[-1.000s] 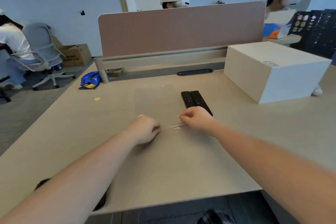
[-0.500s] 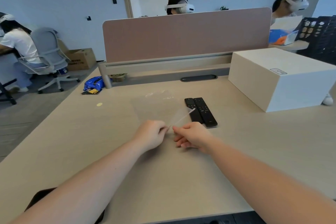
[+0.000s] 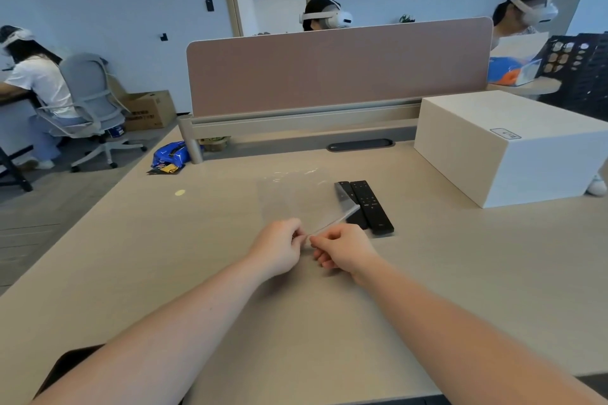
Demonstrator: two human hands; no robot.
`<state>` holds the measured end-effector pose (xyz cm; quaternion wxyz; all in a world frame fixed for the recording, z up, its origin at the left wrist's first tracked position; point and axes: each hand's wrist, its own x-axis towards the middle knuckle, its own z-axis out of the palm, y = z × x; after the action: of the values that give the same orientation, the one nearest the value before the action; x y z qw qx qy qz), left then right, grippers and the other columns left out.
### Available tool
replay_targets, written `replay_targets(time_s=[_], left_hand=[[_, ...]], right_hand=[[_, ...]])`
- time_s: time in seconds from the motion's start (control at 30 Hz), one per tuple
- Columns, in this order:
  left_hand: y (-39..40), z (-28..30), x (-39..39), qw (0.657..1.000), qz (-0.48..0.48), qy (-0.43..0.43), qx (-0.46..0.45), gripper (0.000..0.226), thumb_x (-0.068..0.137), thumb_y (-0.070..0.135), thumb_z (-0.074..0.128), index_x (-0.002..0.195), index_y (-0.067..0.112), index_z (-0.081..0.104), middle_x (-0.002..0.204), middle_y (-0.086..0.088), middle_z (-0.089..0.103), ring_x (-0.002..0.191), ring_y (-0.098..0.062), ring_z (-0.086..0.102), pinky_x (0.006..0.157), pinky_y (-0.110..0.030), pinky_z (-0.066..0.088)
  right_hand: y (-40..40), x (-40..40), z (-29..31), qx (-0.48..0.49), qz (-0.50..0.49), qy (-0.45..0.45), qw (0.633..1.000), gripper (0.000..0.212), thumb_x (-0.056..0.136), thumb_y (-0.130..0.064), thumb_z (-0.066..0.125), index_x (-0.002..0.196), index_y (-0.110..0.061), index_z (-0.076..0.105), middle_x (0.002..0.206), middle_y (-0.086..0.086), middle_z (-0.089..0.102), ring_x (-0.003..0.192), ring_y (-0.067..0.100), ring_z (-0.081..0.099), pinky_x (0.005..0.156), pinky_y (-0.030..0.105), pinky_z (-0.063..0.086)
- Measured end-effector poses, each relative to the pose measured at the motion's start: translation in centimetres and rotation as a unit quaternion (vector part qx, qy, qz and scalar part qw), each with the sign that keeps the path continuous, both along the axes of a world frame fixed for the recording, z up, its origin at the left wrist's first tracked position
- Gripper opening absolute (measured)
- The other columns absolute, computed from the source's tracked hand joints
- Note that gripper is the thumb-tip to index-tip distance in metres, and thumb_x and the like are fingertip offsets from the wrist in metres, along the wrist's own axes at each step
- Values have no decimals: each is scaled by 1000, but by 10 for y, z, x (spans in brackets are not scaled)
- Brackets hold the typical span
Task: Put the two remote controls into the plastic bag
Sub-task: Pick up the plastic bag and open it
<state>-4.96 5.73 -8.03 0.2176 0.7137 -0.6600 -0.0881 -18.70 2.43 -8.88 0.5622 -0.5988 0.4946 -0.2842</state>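
Observation:
A clear plastic bag (image 3: pixel 297 199) lies flat on the desk in front of me, its near edge lifted. My left hand (image 3: pixel 278 248) and my right hand (image 3: pixel 343 251) meet at that edge, both pinching it close together. The bag's near right corner rises off the desk and overlaps the left remote. Two black remote controls (image 3: pixel 368 205) lie side by side just right of the bag, beyond my right hand, untouched.
A large white box (image 3: pixel 513 145) stands on the desk at the right. A pink divider panel (image 3: pixel 335 69) closes the far edge of the desk (image 3: pixel 493 273). Blue snack wrappers (image 3: pixel 169 156) lie at the far left corner. People sit beyond the desk.
My hands have come together at the bag's near edge, the right one moving left. The bag's right corner has lifted over the left remote.

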Motion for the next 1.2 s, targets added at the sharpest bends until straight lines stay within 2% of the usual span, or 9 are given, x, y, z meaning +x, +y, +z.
replay_targets(time_s=[0.13,0.43,0.6,0.77,0.87,0.97,1.03,1.13,1.2], left_hand=[[5,-1,0,999,-34,-25,7,16,90,20,53,97,15,66,105,-8,71,98,-31,62,79,-33,48],[10,-3,-15,988,-5,-155,-5,14,89,15,45,98,20,54,112,-5,61,106,-31,56,74,-35,42],[-1,18,5,989,129,-32,-67,9,91,13,42,96,13,50,108,-11,63,98,-35,59,75,-40,46],[-7,47,34,975,170,-4,-142,15,96,16,37,102,7,47,98,-18,68,86,-39,61,70,-44,49],[-2,57,39,975,131,-8,-180,18,92,9,41,110,9,45,100,-16,66,88,-40,60,68,-43,47],[3,52,35,984,42,-41,-167,18,86,4,46,98,10,58,101,-11,61,90,-36,58,70,-42,49],[6,42,32,987,0,-56,-151,27,82,5,50,105,13,63,105,-9,59,96,-32,56,73,-40,51],[8,30,30,991,-2,-97,-87,52,84,13,53,132,30,44,122,-2,50,107,-29,54,82,-39,52],[10,26,30,993,-2,-102,-65,59,87,7,48,136,36,35,127,0,47,104,-32,56,80,-41,52]], right_hand=[[0,-1,-1,-3,17,16,1000,24,90,-17,63,67,-13,65,61,4,65,50,13,57,56,26,52],[3,-4,2,13,7,19,1000,19,89,-15,62,73,-5,65,60,8,65,42,13,54,46,24,51],[5,-5,0,25,6,20,999,21,89,-11,60,69,-5,63,59,8,62,40,13,51,42,20,48],[0,-3,4,63,-9,8,998,21,87,-6,60,66,-1,62,55,13,61,37,17,50,40,20,47],[-2,-1,6,121,-29,-21,992,21,88,0,56,67,3,59,56,16,56,32,17,47,34,17,43],[-5,0,7,146,-41,-41,988,26,92,-1,52,66,4,56,57,16,54,24,13,45,31,15,40],[-5,0,7,143,-37,-29,989,29,93,-6,52,67,4,58,58,17,57,25,13,50,31,15,44],[-4,-4,9,145,-28,-37,988,28,95,-9,51,72,3,60,61,17,59,28,11,52,33,15,45],[-2,-8,11,140,-20,-58,988,24,95,-11,52,77,3,61,63,16,60,31,10,51,35,15,46]])
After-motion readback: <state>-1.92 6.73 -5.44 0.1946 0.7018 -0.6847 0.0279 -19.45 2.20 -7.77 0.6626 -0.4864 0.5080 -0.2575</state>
